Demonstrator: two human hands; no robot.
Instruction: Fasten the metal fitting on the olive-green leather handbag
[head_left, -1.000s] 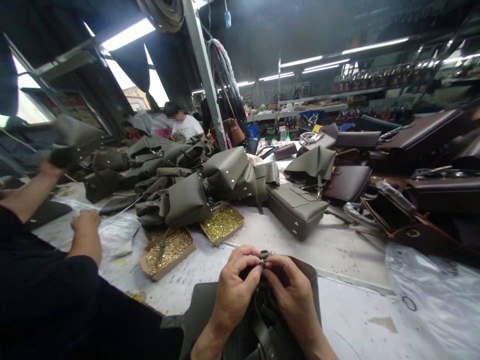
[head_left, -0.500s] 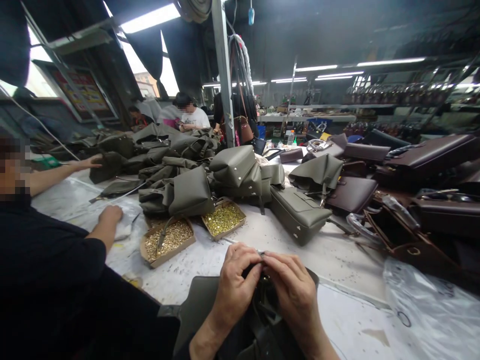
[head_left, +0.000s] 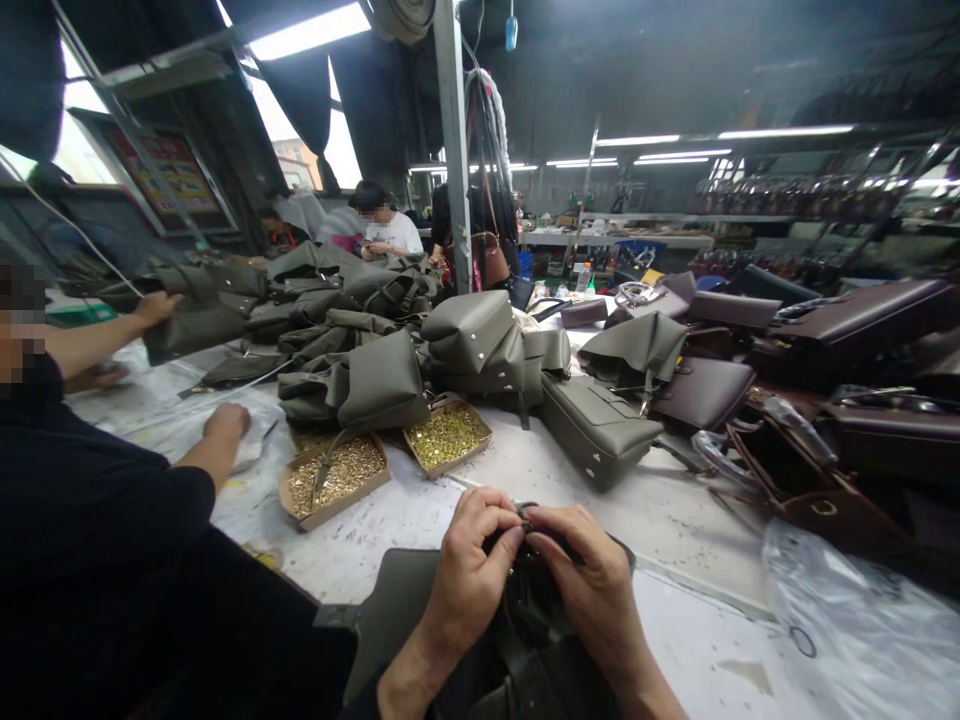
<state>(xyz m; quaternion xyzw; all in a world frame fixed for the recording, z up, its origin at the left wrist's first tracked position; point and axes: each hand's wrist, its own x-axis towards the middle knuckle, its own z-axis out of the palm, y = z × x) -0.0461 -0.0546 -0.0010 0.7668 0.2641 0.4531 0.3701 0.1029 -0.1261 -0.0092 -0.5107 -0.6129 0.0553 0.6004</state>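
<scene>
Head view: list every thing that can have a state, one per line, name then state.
left hand: pinching a small metal fitting.
right hand: pinching the same fitting.
olive bag: lying under both hands.
metal fitting: held between fingertips.
two cardboard trays: open, filled with brass hardware.
finished olive bag: closed, lying on its side.
co-worker's hand: resting on plastic sheet.

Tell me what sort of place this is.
Most likely a handbag workshop or small factory. Piles of unfinished olive bags and brown bags cover a long worktable, cardboard trays of brass fittings sit among them, and other people work alongside.
</scene>
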